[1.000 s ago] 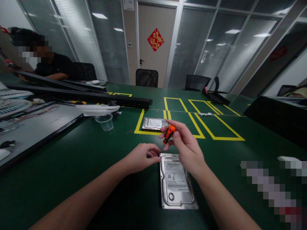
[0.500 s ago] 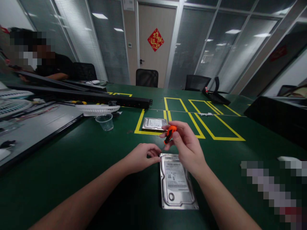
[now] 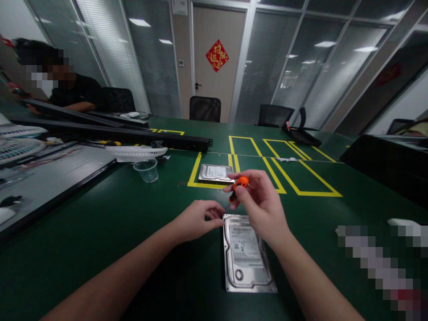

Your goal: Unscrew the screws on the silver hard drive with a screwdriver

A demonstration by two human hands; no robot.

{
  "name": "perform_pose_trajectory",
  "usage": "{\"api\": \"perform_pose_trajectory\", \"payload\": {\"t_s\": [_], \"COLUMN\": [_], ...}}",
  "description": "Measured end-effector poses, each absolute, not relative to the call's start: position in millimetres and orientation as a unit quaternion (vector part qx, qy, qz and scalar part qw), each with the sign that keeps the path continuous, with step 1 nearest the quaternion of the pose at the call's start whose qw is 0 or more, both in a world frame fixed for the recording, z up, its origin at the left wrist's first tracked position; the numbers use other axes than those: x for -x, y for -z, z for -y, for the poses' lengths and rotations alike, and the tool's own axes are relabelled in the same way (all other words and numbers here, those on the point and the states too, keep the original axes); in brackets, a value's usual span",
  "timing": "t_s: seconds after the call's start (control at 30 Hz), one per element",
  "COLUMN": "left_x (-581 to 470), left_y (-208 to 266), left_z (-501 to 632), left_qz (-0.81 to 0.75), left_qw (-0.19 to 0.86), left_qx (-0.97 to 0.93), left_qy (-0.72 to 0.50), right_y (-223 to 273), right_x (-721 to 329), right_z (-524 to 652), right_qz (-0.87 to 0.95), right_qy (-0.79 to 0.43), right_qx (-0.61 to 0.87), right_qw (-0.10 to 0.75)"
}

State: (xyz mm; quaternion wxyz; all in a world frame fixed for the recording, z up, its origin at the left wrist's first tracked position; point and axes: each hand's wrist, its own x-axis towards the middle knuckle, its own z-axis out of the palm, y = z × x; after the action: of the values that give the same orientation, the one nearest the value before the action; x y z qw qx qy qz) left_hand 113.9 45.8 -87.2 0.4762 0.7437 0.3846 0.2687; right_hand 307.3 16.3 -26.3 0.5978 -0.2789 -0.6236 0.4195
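Observation:
A silver hard drive (image 3: 247, 258) lies label side up on the green table in front of me. My right hand (image 3: 261, 205) is closed on a screwdriver (image 3: 238, 187) with an orange and black handle. The screwdriver is tilted, and its thin shaft points down to the drive's far left corner. At that same corner my left hand (image 3: 203, 218) grips the drive's edge, thumb and fingers curled close to the tip. Whether a screw sits under the tip is too small to tell.
A second hard drive (image 3: 216, 173) lies inside a yellow tape outline beyond my hands. To the left are a clear plastic cup (image 3: 147, 170), a white basket (image 3: 137, 153), long black power strips (image 3: 180, 141) and a metal panel (image 3: 67, 174). A person (image 3: 80, 91) sits at far left.
The screwdriver handle has turned slightly and shifted a little to the right in my right hand, whose thumb has moved along it. My left hand and the drive stay put.

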Motion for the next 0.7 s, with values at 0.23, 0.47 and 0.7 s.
{"api": "perform_pose_trajectory", "payload": {"t_s": [0.23,0.47,0.7], "left_x": [-114.3,-114.0,-114.4], "left_y": [86.9,86.7,86.6], "left_z": [-45.9,-45.9,-45.6], "left_qz": [-0.382,-0.381,-0.383], "left_qw": [0.475,0.478,0.477], "left_qx": [-0.745,-0.745,-0.745], "left_qy": [-0.272,-0.267,-0.268], "right_y": [27.6,26.8,27.1], "right_x": [-308.4,-308.0,-308.2], "right_z": [-16.3,-17.0,-16.1], "right_qz": [0.643,0.628,0.642], "right_qy": [-0.413,-0.416,-0.412], "right_qx": [0.278,0.283,0.288], "right_qw": [0.582,0.594,0.579]}}
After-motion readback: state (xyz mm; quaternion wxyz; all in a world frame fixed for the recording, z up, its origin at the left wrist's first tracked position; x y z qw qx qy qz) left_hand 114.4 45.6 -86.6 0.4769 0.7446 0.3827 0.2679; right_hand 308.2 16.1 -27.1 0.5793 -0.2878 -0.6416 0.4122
